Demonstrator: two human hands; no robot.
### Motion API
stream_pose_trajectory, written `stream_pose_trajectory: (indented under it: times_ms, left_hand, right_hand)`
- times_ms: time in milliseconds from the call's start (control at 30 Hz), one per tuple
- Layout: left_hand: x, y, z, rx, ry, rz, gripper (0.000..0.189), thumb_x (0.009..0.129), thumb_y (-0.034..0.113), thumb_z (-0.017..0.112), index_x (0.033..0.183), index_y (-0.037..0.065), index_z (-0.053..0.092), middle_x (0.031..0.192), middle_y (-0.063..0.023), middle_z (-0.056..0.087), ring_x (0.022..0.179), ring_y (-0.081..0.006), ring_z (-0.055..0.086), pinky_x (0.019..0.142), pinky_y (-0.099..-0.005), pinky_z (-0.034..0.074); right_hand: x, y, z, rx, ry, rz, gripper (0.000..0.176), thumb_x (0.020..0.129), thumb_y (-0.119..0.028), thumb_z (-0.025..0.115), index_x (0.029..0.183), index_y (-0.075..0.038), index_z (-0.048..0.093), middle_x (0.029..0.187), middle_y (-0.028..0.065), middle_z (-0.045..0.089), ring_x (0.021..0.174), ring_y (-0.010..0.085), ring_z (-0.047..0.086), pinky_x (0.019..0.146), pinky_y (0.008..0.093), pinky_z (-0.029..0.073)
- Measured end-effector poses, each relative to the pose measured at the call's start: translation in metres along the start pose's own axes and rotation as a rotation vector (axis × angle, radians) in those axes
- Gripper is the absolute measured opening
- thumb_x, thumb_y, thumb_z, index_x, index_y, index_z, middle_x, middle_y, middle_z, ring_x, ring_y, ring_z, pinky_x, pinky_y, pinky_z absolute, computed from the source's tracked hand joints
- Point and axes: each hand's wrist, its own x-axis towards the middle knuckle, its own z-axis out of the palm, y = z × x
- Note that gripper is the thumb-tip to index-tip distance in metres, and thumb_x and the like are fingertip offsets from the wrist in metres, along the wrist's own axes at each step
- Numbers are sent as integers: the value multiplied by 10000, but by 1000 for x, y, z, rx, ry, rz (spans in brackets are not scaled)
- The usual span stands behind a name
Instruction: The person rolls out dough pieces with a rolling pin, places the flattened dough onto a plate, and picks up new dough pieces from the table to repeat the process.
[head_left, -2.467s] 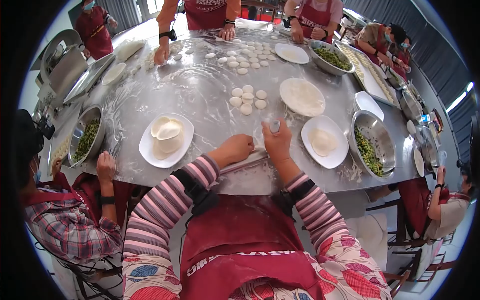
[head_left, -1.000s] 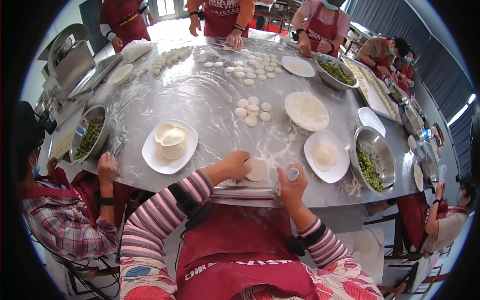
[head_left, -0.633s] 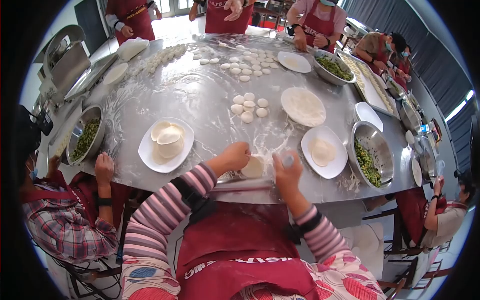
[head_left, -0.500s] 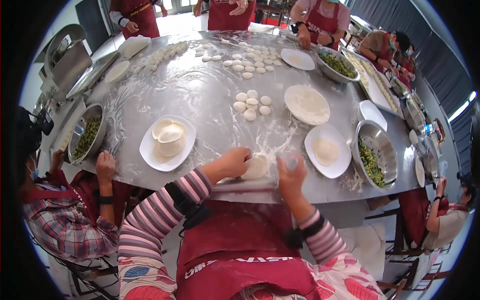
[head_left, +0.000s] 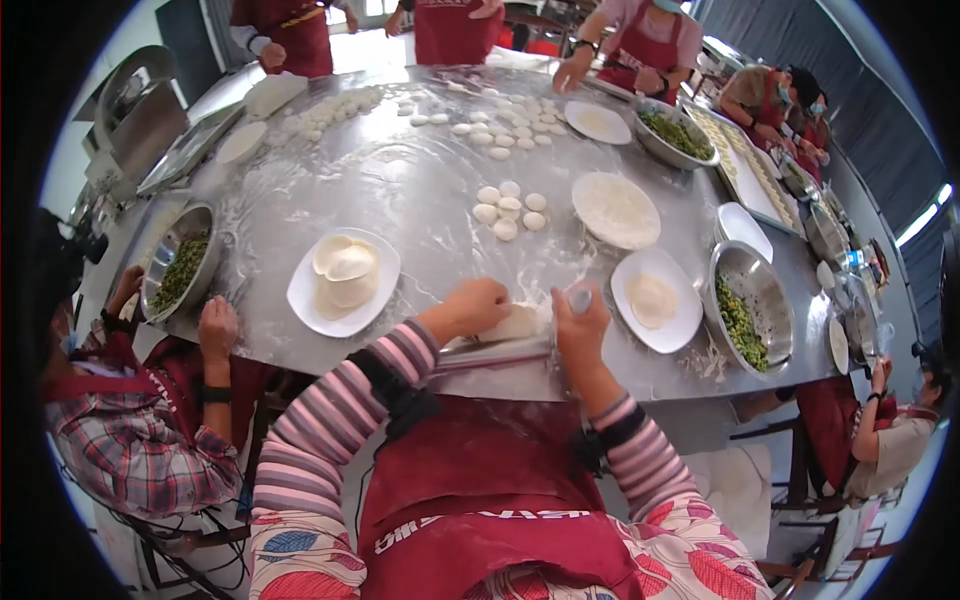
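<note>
Near the front edge of the metal table, my left hand [head_left: 478,306] is closed with its fingers at the left edge of a pale dough wrapper [head_left: 520,322]. My right hand [head_left: 584,328] is wrapped round what looks like a rolling pin [head_left: 579,297]; only its greyish end shows above the fist, and the palm hides the rest. Right of that hand is a white plate [head_left: 682,328] with a flat wrapper [head_left: 652,300] on it. To the left, another white plate [head_left: 308,303] carries a small pile of wrappers [head_left: 347,272]. Several dough pieces [head_left: 508,208] lie beyond my hands.
Steel bowls of green filling stand on the right [head_left: 780,318], at the left [head_left: 208,262] and far right [head_left: 690,155]. A floured round plate [head_left: 616,210] sits ahead. More dough pieces [head_left: 505,130] lie farther back. Co-workers in red aprons surround the table.
My left hand has shifted slightly up over the wrapper's left side, and the wrapper's visible shape has changed. The right hand has moved up a little. The view has shifted slightly.
</note>
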Motion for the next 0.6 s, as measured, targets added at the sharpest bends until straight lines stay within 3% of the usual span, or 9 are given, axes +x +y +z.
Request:
stream_pose_trajectory:
  times_ms: [100,133,167,200,333,433,500,567,600]
  left_hand:
    - [7,7,1,64,14,-90,299,712,261,574,754,-28,639,782,-265,597,754,-377,597,664,-431,456]
    - [9,4,1,57,27,-83,282,730,256,569,719,-19,631,707,-233,600,670,-330,604,630,-411,455]
    - [-2,19,-11,-22,-30,-105,300,700,241,579,749,-50,631,785,-280,591,774,-390,595,686,-431,459]
    - [-7,19,-10,5,-12,-80,280,681,220,586,762,-43,635,794,-269,596,781,-391,592,692,-422,460]
    - [-34,18,-7,136,-12,80,287,649,178,601,856,-21,623,887,-252,594,870,-389,571,767,-417,448]
    - [-59,5,-49,33,-33,-49,337,669,214,609,908,-23,609,939,-252,588,913,-370,565,799,-407,441]
    - [-74,-23,-92,39,-10,-155,525,695,293,635,1093,-27,518,1133,-231,514,1029,-332,510,858,-383,405]
    - [-88,-61,-142,25,141,-72,434,704,259,665,994,-46,559,952,-166,581,914,-251,545,785,-357,426]
    - [-90,-63,-171,152,75,-129,415,698,266,673,966,-35,575,919,-165,588,890,-243,555,757,-351,436]
  right_hand:
    - [30,32,43,-130,20,-169,178,731,-89,656,808,-23,510,598,170,539,511,342,527,481,394,401]
    - [31,34,45,-120,7,-166,193,729,-89,659,838,-16,517,639,187,557,563,361,550,516,413,414]
    - [28,30,40,-50,7,-122,193,727,-81,658,849,-8,528,648,179,564,578,357,550,539,406,424]
    - [21,18,29,-45,50,-203,190,724,-73,658,853,-1,539,669,179,571,588,338,557,553,401,428]
    - [-24,21,-13,89,-26,108,179,725,-23,653,736,-33,475,571,54,458,517,124,439,484,274,381]
    - [-34,6,-20,177,-27,216,184,731,-21,655,729,-44,473,573,27,449,523,92,426,480,251,368]
    - [-35,3,-23,161,-27,204,187,733,-20,656,727,-47,471,577,15,445,525,83,420,482,240,362]
    - [-33,4,-22,170,-36,122,190,730,-20,661,728,-51,473,576,12,445,519,83,415,479,241,362]
    - [-32,6,-20,176,-31,131,190,730,-20,661,728,-51,473,576,12,445,519,83,415,479,241,362]
